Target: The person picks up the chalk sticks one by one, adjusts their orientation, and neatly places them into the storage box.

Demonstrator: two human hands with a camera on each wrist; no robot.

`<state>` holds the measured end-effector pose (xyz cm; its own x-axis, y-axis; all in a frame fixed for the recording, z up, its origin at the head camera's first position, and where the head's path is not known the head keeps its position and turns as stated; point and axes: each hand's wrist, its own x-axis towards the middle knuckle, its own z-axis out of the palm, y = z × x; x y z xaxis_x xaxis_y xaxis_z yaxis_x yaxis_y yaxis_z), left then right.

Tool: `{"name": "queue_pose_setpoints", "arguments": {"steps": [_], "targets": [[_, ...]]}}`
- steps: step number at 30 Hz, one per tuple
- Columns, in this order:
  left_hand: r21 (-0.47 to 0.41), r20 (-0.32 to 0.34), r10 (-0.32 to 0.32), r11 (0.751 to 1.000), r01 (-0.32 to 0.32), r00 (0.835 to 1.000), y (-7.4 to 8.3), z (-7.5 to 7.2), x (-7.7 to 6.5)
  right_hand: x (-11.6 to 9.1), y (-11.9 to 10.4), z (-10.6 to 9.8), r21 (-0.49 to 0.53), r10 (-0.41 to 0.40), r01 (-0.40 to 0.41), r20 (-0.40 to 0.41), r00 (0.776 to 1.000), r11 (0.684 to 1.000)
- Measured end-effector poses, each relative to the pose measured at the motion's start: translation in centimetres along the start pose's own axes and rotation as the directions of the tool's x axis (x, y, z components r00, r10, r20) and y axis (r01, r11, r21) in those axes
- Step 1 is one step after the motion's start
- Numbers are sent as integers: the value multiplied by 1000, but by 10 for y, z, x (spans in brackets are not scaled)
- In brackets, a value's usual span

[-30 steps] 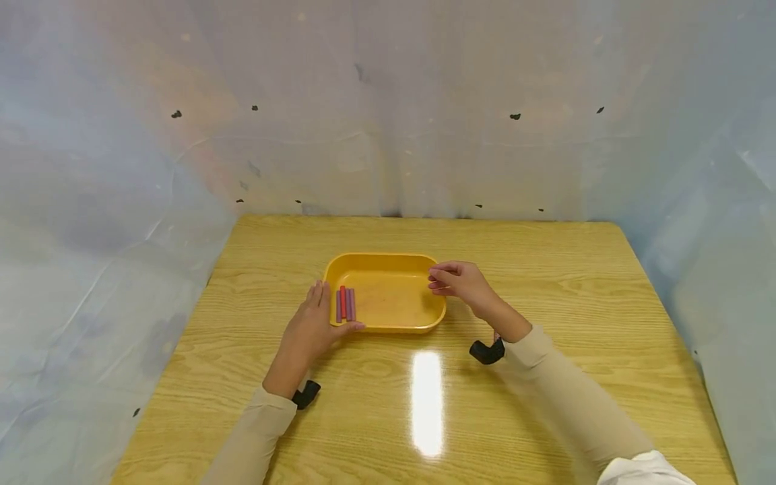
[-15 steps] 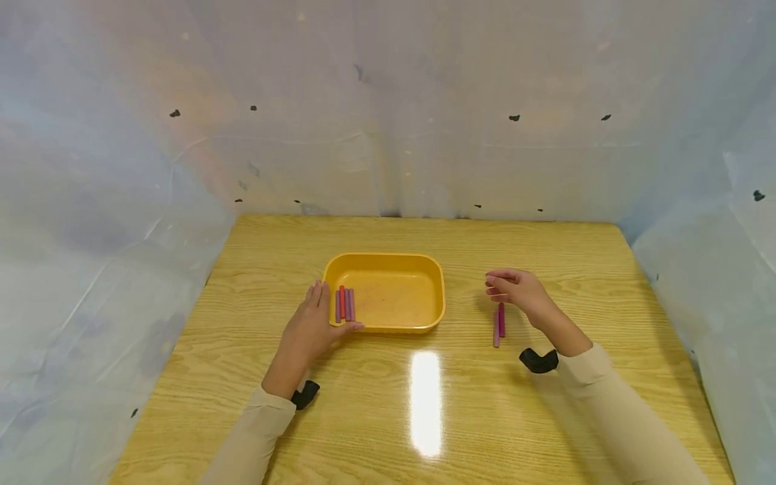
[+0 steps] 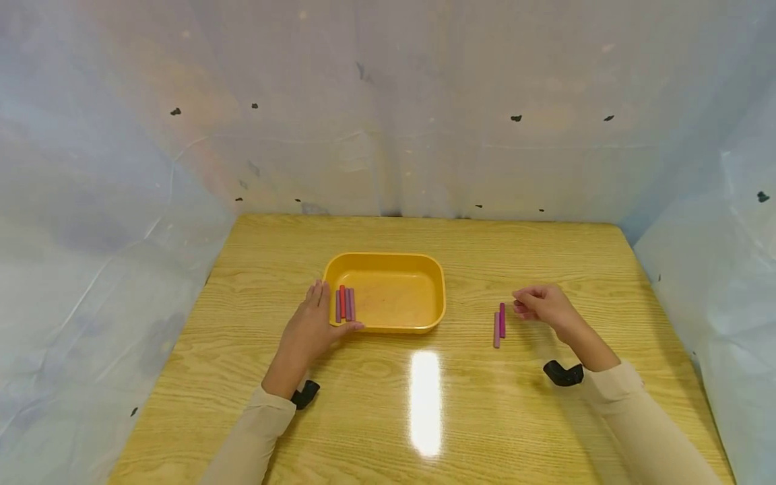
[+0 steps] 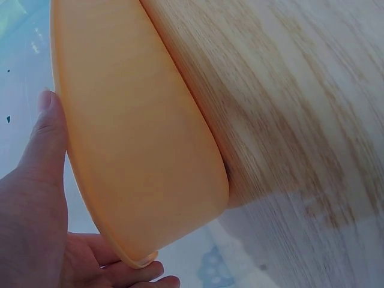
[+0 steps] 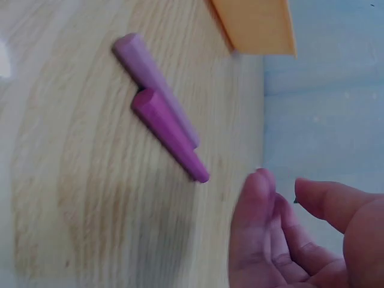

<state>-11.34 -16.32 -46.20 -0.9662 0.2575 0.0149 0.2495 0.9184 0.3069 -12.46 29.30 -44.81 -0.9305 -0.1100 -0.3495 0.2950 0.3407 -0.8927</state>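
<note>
My left hand (image 3: 309,330) rests against the left end of a yellow plastic tray (image 3: 394,329), its thumb along the near rim. The left wrist view has the thumb and fingertips at the rim of the tray (image 4: 144,132). Inside, at the left, a red chalk stick (image 3: 343,302) lies among several purple ones (image 3: 351,305). To the right of the tray, a magenta chalk stick (image 5: 168,132) and a light purple chalk stick (image 5: 156,84) lie side by side on the table. Just right of these hovers my right hand (image 3: 545,308), holding nothing, thumb and fingertips apart.
The wooden table (image 3: 473,417) carries a bright light reflection in front of the tray. A pale plastic sheet (image 3: 388,135) hangs behind and along both sides. Black wrist-worn pieces show at the left wrist (image 3: 306,395) and the right wrist (image 3: 564,374).
My right hand has moved from the tray's right end past the two chalk sticks, which now show uncovered on the table. My left hand and the tray have stayed in place.
</note>
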Motion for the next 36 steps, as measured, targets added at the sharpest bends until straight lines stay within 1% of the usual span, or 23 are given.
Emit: {"name": "queue_pose_setpoints", "arguments": {"steps": [3, 8, 15, 18, 22, 26, 29, 31, 36], "targets": [[-9, -4, 0, 1000, 0, 1000, 0, 0, 0, -1, 4, -1, -30, 36, -36, 5, 999, 999], [-14, -5, -8, 1000, 8, 1000, -1, -1, -1, 0, 8, 1, -91, 74, -70, 42, 996, 993], [-8, -2, -10, 1000, 10, 1000, 0, 0, -2, 2, 13, 9, -107, 78, -70, 79, 994, 992], [-5, -6, -8, 1000, 8, 1000, -1, 0, -2, 4, 15, 13, -141, 81, -67, 94, 992, 988], [-3, -5, -11, 1000, 11, 1000, -1, 1, -2, 6, 15, 18, -205, 113, -93, 92, 989, 974], [-8, -2, -16, 1000, 16, 1000, -1, 1, -2, 9, 15, 22, -257, 160, -138, 68, 985, 956], [-5, 1, -16, 1000, 16, 1000, 0, 1, -3, 10, 13, 24, -288, 171, -150, 50, 984, 946], [-1, 4, -17, 1000, 17, 1000, 0, 1, -3, 11, 13, 25, -312, 164, -139, 56, 985, 940], [-2, 7, -18, 1000, 18, 1000, 0, 1, -3, 14, 11, 27, -361, 174, -142, 57, 983, 922]]}}
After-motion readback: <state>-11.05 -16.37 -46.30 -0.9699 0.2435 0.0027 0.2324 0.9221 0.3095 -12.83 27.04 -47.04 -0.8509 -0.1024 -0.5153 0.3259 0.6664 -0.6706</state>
